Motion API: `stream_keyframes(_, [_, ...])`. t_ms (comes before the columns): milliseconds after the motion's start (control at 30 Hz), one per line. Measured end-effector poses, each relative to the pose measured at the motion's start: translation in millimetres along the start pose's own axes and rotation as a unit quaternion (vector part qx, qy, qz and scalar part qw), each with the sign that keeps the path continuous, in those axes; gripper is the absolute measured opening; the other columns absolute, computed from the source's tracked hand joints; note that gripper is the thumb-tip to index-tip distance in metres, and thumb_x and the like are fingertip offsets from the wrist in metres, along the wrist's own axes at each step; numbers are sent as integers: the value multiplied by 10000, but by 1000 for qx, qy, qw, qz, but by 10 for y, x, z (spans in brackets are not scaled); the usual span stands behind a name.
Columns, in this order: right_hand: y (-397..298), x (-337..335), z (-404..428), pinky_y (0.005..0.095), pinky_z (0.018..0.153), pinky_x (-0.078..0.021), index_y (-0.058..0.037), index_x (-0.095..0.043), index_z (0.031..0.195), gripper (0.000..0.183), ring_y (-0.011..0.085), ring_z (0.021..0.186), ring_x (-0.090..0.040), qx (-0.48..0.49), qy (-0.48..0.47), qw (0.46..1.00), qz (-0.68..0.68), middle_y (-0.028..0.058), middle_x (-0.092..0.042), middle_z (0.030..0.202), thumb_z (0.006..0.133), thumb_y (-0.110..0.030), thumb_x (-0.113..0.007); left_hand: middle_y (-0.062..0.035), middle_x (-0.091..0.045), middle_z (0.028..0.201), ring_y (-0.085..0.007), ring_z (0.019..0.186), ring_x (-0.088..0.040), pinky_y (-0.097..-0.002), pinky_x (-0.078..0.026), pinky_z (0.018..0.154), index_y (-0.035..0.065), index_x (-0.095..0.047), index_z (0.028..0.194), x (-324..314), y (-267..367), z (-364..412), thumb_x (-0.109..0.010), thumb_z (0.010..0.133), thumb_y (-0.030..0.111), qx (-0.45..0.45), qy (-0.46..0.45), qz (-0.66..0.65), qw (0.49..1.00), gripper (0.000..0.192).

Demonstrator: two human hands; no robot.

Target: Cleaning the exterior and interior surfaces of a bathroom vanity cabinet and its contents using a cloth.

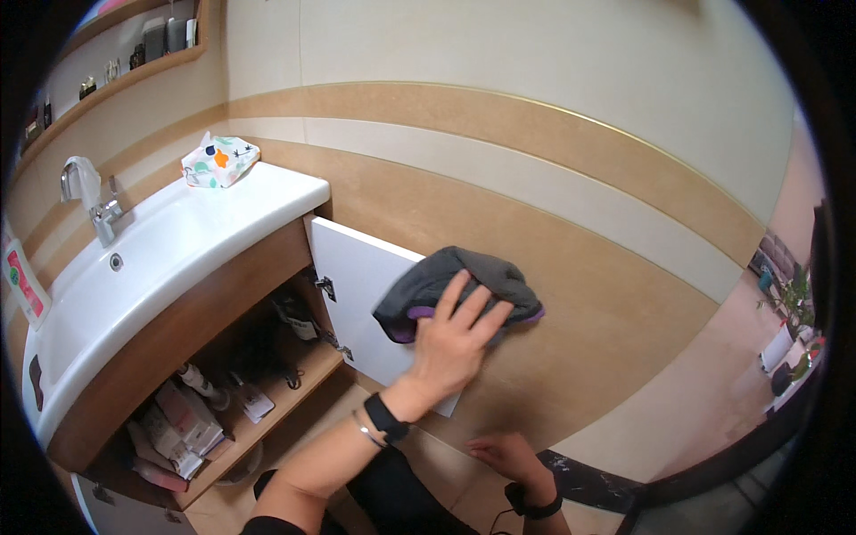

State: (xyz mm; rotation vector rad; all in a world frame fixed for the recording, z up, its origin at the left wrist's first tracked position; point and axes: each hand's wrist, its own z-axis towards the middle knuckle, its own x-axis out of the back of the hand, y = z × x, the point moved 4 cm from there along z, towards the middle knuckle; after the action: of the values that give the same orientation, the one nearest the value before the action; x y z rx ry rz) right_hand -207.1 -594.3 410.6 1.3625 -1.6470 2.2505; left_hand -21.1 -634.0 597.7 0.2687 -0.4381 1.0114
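Observation:
My left hand [449, 344] presses a dark grey cloth [455, 267] with purple edging against the open white cabinet door [361, 294]. Its fingers are spread over the cloth, which covers part of the door's top edge and inner face. A black band and a metal bracelet circle that wrist. Lower down, near the floor and the wall, my right hand [507, 456] is loosely curled, with nothing visible in it. It wears a black wristband with a thin cable hanging beside it. Metal hinges [326, 287] join the door to the wooden cabinet [200, 321].
Above the cabinet is a white washbasin [160, 234] with a chrome faucet [103, 221], a patterned tissue pack [221, 162] and a bottle [25, 284]. Boxes [187, 414] and a dark bundle [257, 341] occupy the cabinet shelf. The tiled wall [602, 321] rises behind the door. A plant [796, 301] stands far right.

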Motion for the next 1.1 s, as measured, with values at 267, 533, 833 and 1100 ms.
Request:
stream_keyframes(267, [177,-15,-169,386,694,-514,-80,-689,1024,219,317,816,-656,-16,-4,999,-32,153,-680,922,869,-228,-643,-176,-572,1145,-410,1161,-469,-461,-397,986,22,-578,1141,223,-466,46,-519,582,-93,68,43,-25,996,573])
stream_keyframes(533, [149,-89,-82,385,688,-520,-116,-690,1029,212,320,801,-656,37,8,998,-54,139,-684,899,861,-240,-653,-123,-583,1098,-366,1134,-499,-426,-439,861,73,-616,1121,-34,197,24,-562,615,-42,-8,27,-81,996,522])
stream_keyframes(833, [393,-81,-301,399,695,-523,-133,-700,1033,213,322,779,-654,-23,4,998,-55,137,-687,876,863,-247,-641,-144,-591,1124,-380,1137,-484,-432,-393,982,18,-580,1102,315,-709,-6,-511,631,-82,114,84,-47,989,487])
stream_keyframes(1100, [253,-49,-234,402,691,-518,-129,-696,1039,218,310,791,-655,-7,7,996,-84,128,-692,900,870,-256,-639,-138,-558,1190,-381,1184,-470,-448,-434,946,79,-611,1135,-80,171,22,-532,639,-86,34,31,-146,988,529])
